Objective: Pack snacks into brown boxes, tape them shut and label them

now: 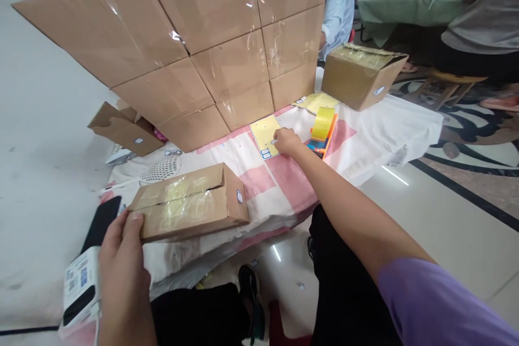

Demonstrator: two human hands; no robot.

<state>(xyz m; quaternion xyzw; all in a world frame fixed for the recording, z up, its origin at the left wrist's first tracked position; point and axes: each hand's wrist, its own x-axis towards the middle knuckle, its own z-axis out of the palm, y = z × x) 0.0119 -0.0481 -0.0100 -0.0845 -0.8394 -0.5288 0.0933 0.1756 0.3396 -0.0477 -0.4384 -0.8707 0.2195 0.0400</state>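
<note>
My left hand (124, 248) grips the left end of a taped cardboard box (190, 203), thumb on top, at the table's near edge. A small blue-edged white sticker (240, 195) is on the box's right end. My right hand (287, 141) is closed in a pinch over a yellow sticker sheet (261, 128), with a small white sticker (274, 141) at its fingertips. Several blue-edged stickers remain at the sheet's lower corner. Just right of this hand stands an orange and blue tape dispenser (326, 132) with a yellow tape roll (323, 123).
Joined cardboard panels (227, 54) stand upright across the table's back. A closed box (360, 75) is at the right, an open box (127, 130) at the left. A phone (101, 224) and a white device (81, 284) lie left. Other people sit beyond, one in a light blue sleeve (339, 2).
</note>
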